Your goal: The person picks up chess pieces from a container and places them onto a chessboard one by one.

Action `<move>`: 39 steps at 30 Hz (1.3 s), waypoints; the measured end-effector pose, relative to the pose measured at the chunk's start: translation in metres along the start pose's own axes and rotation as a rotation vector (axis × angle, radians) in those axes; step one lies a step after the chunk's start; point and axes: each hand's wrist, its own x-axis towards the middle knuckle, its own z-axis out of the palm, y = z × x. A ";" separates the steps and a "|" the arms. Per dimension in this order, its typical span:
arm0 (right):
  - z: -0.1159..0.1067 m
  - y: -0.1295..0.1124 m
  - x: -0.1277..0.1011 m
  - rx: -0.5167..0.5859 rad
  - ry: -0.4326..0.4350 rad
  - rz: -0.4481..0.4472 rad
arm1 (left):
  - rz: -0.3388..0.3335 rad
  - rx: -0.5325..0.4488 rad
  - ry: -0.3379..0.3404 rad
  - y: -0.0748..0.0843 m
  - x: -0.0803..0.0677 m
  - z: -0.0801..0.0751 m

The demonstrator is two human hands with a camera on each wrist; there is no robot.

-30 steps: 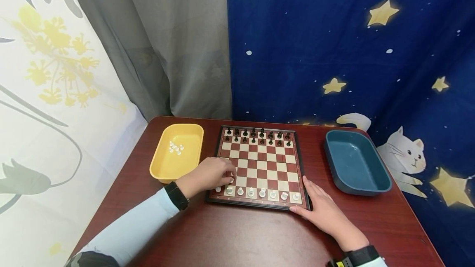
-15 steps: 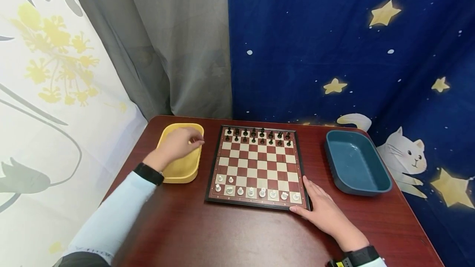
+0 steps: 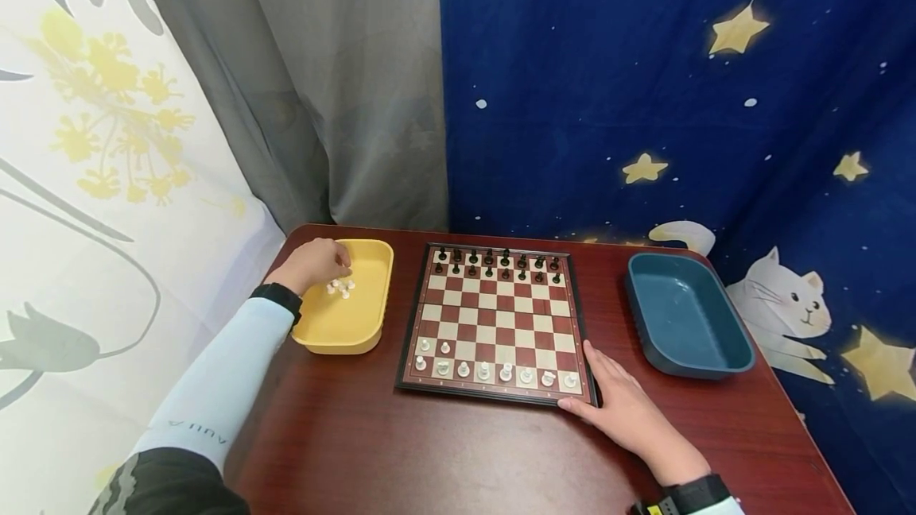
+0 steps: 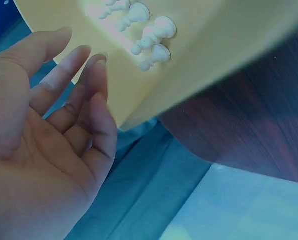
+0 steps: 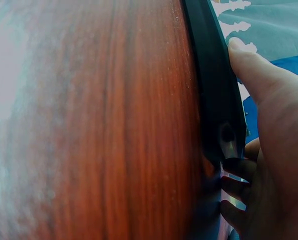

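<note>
My left hand (image 3: pixel 315 262) reaches over the yellow tray (image 3: pixel 368 316), its fingers loosely bent. In the left wrist view a gap shows between thumb and fingertips, and nothing is held; several white chess pawns (image 4: pixel 159 30) lie just beyond them in the tray. My right hand (image 3: pixel 622 400) holds the near right corner of the chessboard (image 3: pixel 501 316), thumb on the front edge and fingers along the right side. White chess pieces (image 3: pixel 484 371) fill the board's near row, with two white pawns (image 3: pixel 445 347) ahead of them at the left.
Black chess pieces (image 3: pixel 505 258) stand in two rows at the board's far side. An empty blue tray (image 3: pixel 716 368) sits to the right on the dark red table (image 3: pixel 458 451). Curtains hang behind the table's far edge.
My left hand has left a white pawn at the board's left edge and moved across to the far left of the yellow tray. The right hand has stayed at the board's corner.
</note>
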 end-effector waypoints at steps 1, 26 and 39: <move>0.000 0.000 0.000 0.002 0.001 0.000 | 0.002 0.007 -0.014 0.000 0.002 0.000; 0.002 0.001 -0.002 0.003 0.015 -0.007 | 0.049 0.117 -0.040 0.016 0.012 0.009; 0.003 0.003 0.000 0.001 0.011 0.004 | 0.139 -0.010 0.188 0.045 -0.018 0.003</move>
